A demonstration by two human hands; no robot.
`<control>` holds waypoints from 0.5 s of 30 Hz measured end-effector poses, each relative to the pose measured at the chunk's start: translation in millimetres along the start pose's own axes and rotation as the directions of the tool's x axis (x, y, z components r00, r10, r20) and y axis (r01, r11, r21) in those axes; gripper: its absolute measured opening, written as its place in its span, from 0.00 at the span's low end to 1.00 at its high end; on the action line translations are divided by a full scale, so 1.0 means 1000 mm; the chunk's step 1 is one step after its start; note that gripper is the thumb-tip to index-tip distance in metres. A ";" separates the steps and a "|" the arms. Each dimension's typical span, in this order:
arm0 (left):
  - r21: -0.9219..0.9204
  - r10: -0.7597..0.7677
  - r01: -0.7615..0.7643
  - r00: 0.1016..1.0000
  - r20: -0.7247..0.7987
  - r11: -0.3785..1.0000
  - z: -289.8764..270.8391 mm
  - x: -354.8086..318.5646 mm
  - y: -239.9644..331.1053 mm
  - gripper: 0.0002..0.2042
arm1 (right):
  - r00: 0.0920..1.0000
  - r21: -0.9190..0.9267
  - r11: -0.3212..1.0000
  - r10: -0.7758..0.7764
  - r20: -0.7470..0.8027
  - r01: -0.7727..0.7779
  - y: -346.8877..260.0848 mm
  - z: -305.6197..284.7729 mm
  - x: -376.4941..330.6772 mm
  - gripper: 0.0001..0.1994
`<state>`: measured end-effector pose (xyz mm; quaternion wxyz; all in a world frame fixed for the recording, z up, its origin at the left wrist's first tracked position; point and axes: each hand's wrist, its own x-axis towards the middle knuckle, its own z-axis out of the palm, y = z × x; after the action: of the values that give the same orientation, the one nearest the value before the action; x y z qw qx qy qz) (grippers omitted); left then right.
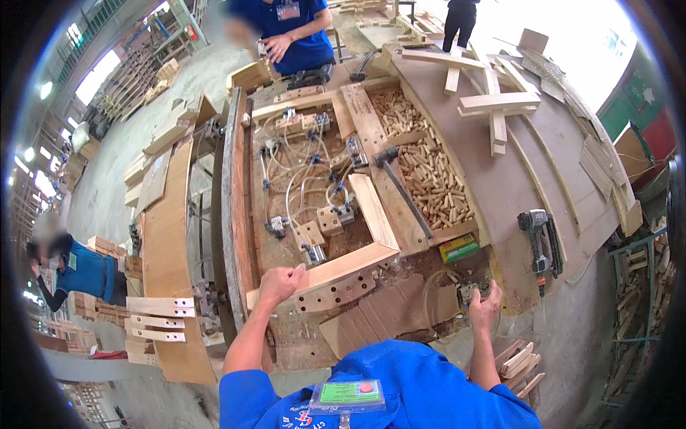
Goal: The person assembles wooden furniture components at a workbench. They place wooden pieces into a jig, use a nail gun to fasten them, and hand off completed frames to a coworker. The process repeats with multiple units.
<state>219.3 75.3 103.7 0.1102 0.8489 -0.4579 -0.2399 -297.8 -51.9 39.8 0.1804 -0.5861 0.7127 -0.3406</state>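
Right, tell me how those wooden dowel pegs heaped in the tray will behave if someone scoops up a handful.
The dowel pegs are small round cylinders, so they would probably roll and slip between fingers. Being short plain wood, each looks stiff and light. They lie loose in a heap against the tray's wooden rim, so scooping would likely make neighbours slide and shift.

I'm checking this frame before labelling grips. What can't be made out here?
- Head view, right hand: its back faces the camera, hiding whatever it touches.
- Left hand: closed at the wooden frame piece; fingers hide the contact.
- Hammer handle end: too small.
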 end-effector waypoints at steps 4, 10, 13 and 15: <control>-0.255 0.047 -0.055 0.998 -0.040 0.965 -0.009 -0.016 0.003 0.29 | 0.982 0.093 0.978 -0.190 0.003 0.189 -0.042 -0.009 -0.010 0.22; -0.797 0.286 -0.176 0.958 -0.005 0.577 0.011 0.008 0.132 0.31 | 0.532 0.695 0.717 -0.611 0.587 0.056 -0.164 0.039 -0.034 0.39; -0.987 0.430 -0.045 0.902 0.026 0.153 0.014 0.019 0.224 0.34 | 0.514 0.798 0.594 -0.656 0.552 -0.098 -0.201 0.051 -0.023 0.39; -0.958 0.449 -0.170 0.892 -0.051 0.229 0.004 0.019 0.268 0.37 | 0.561 0.834 0.526 -0.645 0.519 -0.167 -0.204 0.044 -0.001 0.32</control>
<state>32.1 -89.7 203.7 0.5780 0.4731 -0.3964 -0.5337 -123.1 -79.1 150.9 0.6660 -0.6223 0.2081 -0.3548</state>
